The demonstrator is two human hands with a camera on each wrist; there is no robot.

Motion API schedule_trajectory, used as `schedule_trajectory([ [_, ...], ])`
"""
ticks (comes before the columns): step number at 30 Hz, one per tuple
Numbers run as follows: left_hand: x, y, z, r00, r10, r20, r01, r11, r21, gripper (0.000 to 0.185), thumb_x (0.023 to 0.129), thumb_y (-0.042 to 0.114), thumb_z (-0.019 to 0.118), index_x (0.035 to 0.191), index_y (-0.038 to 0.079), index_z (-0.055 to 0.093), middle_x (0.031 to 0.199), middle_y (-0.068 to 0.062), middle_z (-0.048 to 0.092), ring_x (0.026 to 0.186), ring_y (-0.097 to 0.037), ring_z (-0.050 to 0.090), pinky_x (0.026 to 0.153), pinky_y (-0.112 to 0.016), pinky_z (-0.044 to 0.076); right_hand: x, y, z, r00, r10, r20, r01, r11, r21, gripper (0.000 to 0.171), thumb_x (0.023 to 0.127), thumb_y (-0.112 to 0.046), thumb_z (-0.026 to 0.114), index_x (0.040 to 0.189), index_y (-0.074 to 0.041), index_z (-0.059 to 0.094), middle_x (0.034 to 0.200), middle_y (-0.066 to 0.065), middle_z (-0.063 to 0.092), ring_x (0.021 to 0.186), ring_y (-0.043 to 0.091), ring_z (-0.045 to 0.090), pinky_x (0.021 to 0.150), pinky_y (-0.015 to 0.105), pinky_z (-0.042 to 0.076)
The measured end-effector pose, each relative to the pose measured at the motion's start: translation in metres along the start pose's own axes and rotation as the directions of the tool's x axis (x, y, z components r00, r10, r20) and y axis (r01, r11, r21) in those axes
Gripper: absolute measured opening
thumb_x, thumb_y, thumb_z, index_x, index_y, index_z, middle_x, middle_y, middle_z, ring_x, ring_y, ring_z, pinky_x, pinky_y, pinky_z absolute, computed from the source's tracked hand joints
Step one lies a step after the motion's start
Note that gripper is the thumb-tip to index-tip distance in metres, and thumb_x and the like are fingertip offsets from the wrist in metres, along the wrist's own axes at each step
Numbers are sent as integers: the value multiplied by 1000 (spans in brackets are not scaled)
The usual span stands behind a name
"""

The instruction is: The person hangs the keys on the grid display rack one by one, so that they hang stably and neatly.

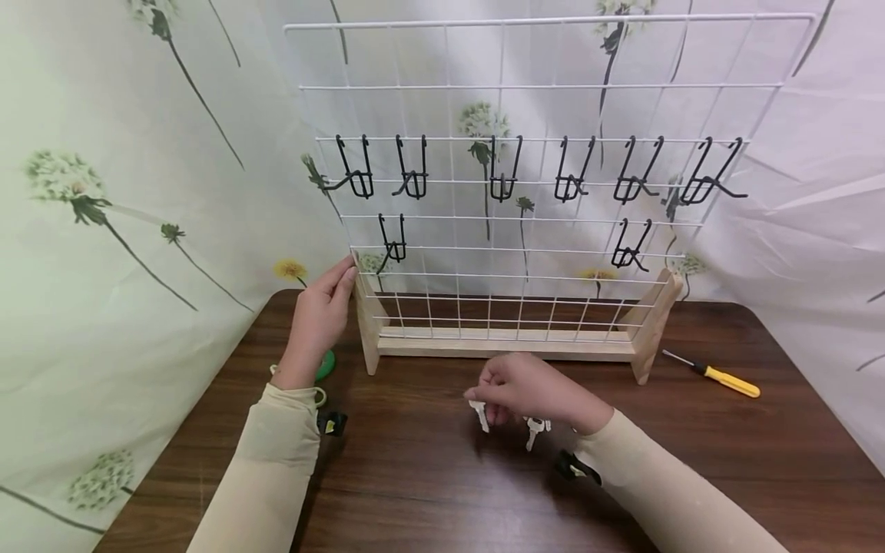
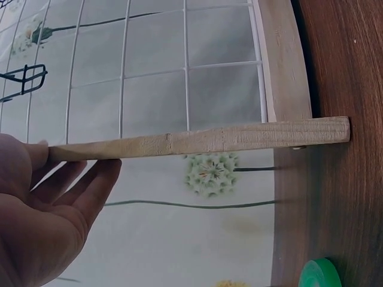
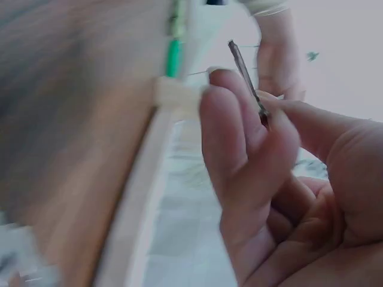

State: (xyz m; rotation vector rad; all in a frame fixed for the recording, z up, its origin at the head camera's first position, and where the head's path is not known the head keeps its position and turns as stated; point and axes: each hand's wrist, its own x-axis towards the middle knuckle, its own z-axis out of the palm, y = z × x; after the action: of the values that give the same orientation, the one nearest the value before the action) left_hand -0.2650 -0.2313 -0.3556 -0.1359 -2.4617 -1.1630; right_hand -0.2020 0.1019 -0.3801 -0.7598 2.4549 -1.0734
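My left hand [image 1: 321, 311] grips the upper edge of the left wooden side piece [image 1: 366, 326] of a stand that holds a white wire grid [image 1: 518, 248]. In the left wrist view, the thumb and fingers of that hand [image 2: 54, 221] lie on either side of the wood [image 2: 197, 140]. Low over the table, in front of the stand, my right hand [image 1: 528, 384] pinches a silver key [image 1: 480, 415] between thumb and finger. The key's thin blade [image 3: 242, 69] sticks up past the fingertips in the right wrist view. More keys [image 1: 534, 434] lie beneath that hand, partly hidden.
Black double-wire hooks [image 1: 503, 184] hang on the grid in two rows. A yellow-handled screwdriver [image 1: 731, 381] lies right of the stand. A green round object [image 1: 326, 364] sits behind the left wrist, partly covered. The brown table [image 1: 415, 476] backs onto a flower-patterned cloth [image 1: 138, 253].
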Motion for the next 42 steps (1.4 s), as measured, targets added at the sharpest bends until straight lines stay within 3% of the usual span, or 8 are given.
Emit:
schedule_trajectory([
  [9, 2, -1, 1, 1000, 12, -21, -12, 1000, 0, 46, 116, 37, 49, 156, 16, 58, 159, -13, 57, 150, -36, 54, 124, -56, 44, 20, -86, -12, 969, -121, -216, 147, 983, 111, 21, 102, -36, 76, 91, -17, 77, 72, -4, 79, 55, 19, 72, 56, 39, 64],
  [17, -1, 4, 3, 1000, 3, -23, -3, 1000, 8, 44, 115, 35, 50, 155, 18, 59, 158, -12, 58, 149, -35, 55, 123, -58, 45, 35, -140, -19, 893, -245, -378, 336, 921, 198, 15, 103, -26, 74, 103, -12, 79, 83, 3, 81, 66, 20, 79, 67, 33, 66],
  [22, -2, 3, 3, 1000, -11, -20, 12, 999, 40, 38, 116, 28, 49, 145, 11, 67, 145, -20, 68, 121, -37, 68, 98, -55, 55, 47, -168, -20, 851, -281, -443, 421, 871, 255, 15, 103, -23, 75, 107, -8, 77, 90, 8, 83, 67, 20, 79, 61, 28, 63],
  [25, -2, 0, 4, 999, -22, -37, 24, 998, 54, 36, 115, 25, 50, 134, 2, 70, 131, -27, 73, 106, -41, 66, 89, -56, 54, 57, -182, -18, 808, -303, -505, 485, 830, 277, 16, 103, -22, 74, 109, -7, 76, 92, 8, 84, 69, 14, 78, 62, 26, 61],
  [28, -1, -2, 5, 999, -9, -49, 11, 998, 58, 37, 115, 27, 50, 135, 4, 71, 137, -24, 71, 123, -42, 69, 101, -60, 55, 68, -193, -15, 729, -330, -600, 564, 787, 251, 17, 103, -21, 75, 111, -5, 77, 96, 9, 84, 75, 8, 77, 67, 26, 62],
  [31, -1, -4, 6, 998, 5, -59, -2, 998, 57, 38, 116, 30, 50, 138, 7, 71, 139, -21, 72, 128, -42, 69, 105, -61, 55, 77, -201, -13, 685, -313, -658, 600, 756, 264, 17, 104, -20, 74, 113, -6, 77, 103, 10, 85, 81, 6, 77, 71, 27, 64],
  [36, -2, -5, 7, 998, 16, -54, -13, 999, 49, 41, 116, 32, 49, 140, 7, 70, 136, -22, 73, 126, -42, 70, 103, -60, 56, 87, -209, -10, 702, -264, -662, 618, 689, 380, 17, 106, -19, 71, 114, -4, 74, 109, 14, 83, 81, 12, 78, 70, 32, 67],
  [42, -3, -3, 4, 998, 33, -46, -31, 999, 43, 39, 116, 30, 48, 146, 12, 67, 142, -18, 71, 131, -40, 68, 106, -61, 55, 93, -213, -10, 697, -239, -676, 612, 691, 386, 20, 107, -20, 69, 117, -3, 71, 109, 15, 83, 80, 15, 79, 71, 30, 67],
])
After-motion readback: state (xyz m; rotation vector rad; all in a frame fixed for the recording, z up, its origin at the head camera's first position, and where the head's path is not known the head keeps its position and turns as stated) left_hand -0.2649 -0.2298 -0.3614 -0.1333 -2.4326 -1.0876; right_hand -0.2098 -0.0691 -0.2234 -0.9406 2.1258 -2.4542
